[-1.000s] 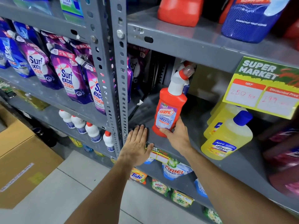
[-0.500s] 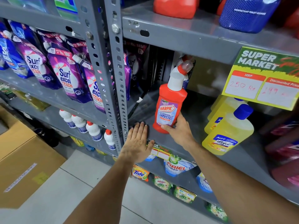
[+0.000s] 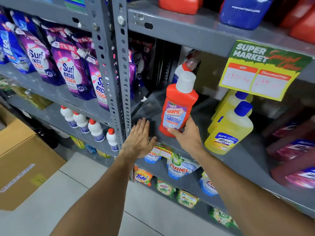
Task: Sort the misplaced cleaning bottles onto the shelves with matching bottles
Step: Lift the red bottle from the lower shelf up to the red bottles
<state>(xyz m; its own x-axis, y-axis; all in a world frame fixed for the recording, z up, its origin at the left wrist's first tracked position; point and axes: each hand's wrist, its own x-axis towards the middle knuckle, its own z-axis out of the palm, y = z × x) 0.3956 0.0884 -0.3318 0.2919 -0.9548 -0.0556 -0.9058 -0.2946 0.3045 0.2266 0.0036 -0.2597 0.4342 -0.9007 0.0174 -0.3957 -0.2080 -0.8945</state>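
A red Harpic bathroom cleaner bottle with a white angled neck stands upright on the grey middle shelf. My right hand grips its base from the right and below. My left hand lies flat on the shelf's front edge just left of the bottle, fingers apart, holding nothing. Two yellow bottles with blue caps stand to the right on the same shelf. On the shelf above sit red bottles and a blue bottle.
A perforated grey upright post divides the racks. Purple Surf Excel pouches fill the left shelf, small white bottles below. A price sign hangs at right. Dark red bottles lie far right. A cardboard box sits on the floor.
The red Harpic bottle has shifted a little to the right with my right hand around its base. My left hand stays flat on the shelf edge.
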